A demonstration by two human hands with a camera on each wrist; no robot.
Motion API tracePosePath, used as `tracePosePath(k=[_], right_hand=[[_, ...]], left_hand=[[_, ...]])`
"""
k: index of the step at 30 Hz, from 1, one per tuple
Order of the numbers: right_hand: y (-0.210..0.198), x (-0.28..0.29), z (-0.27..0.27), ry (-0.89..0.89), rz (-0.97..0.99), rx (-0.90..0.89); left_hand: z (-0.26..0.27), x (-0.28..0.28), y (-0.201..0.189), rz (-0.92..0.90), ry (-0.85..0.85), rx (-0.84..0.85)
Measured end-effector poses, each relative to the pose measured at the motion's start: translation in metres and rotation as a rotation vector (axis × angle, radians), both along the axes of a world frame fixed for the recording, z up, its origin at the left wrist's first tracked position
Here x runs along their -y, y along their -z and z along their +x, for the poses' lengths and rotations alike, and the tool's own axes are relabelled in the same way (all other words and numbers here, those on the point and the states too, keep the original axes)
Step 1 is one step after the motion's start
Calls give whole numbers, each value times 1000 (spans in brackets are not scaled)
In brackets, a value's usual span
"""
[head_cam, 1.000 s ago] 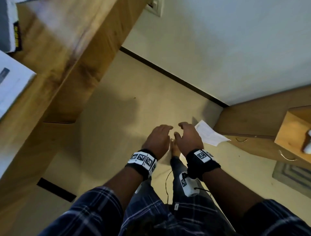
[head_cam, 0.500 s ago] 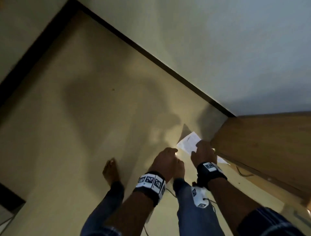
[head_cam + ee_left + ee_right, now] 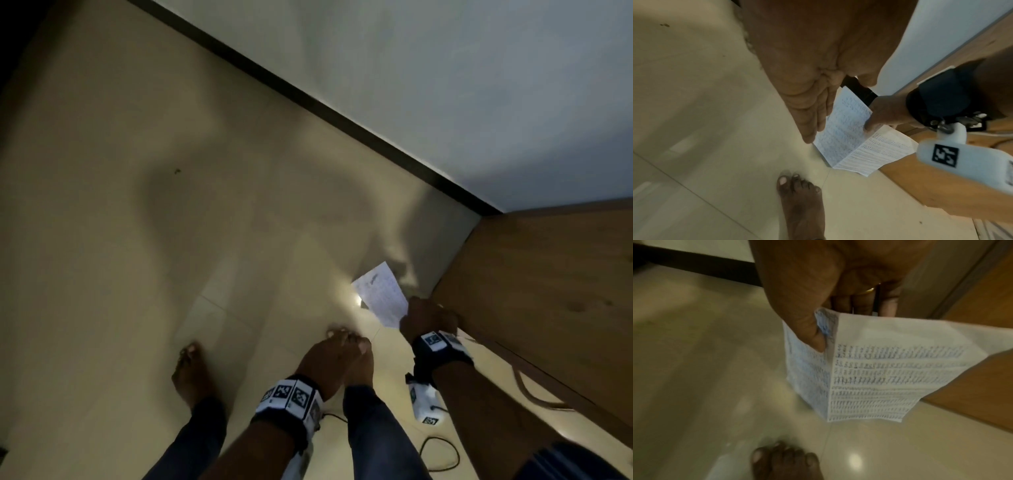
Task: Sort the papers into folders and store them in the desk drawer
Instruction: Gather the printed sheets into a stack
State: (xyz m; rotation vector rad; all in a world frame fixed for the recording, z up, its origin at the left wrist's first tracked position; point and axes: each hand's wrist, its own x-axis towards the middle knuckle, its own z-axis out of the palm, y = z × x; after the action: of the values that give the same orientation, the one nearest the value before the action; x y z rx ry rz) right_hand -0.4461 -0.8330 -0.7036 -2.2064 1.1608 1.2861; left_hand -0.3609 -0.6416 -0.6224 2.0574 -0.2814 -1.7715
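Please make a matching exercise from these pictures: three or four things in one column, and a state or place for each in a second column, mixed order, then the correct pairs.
Column one:
1. white creased sheet of paper with printed lines
2. left hand
3. right hand
4. brown wooden cabinet

Column two:
A. fingers straight, holding nothing
B. stands on the person's right side
C. pinches the sheet
D. held above the floor

Pairs: 1-D, 2-A, 3-C, 4-B
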Motion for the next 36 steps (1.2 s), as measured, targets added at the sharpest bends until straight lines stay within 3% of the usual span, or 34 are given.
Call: tracePosePath(k=[3, 6, 8, 11, 14, 20, 25, 30, 36], right_hand=[[-49, -30, 22, -75, 17, 140], [-93, -64, 49, -4, 118, 314], [-121, -82, 64, 46, 196, 438], [-160, -104, 81, 115, 398, 636], [-188, -115, 93, 142, 469, 730], [-248, -121, 137, 230, 342, 839], [-297, -122, 181, 373, 268, 896], [-382, -137, 224, 477, 321, 1003], [-498, -192, 261, 534, 406, 1176]], left_hand=[[6, 19, -11, 54, -362, -152], [17, 29, -29, 35, -663, -275], [32, 28, -50, -45, -756, -197], [56, 8, -77, -32, -863, 53], [82, -27, -106, -33, -988, 82], [119, -85, -170, -165, -1028, 74], [152, -124, -247, -306, -962, 74], [191, -170, -331, -432, -852, 195], [241, -248, -432, -520, -900, 417]])
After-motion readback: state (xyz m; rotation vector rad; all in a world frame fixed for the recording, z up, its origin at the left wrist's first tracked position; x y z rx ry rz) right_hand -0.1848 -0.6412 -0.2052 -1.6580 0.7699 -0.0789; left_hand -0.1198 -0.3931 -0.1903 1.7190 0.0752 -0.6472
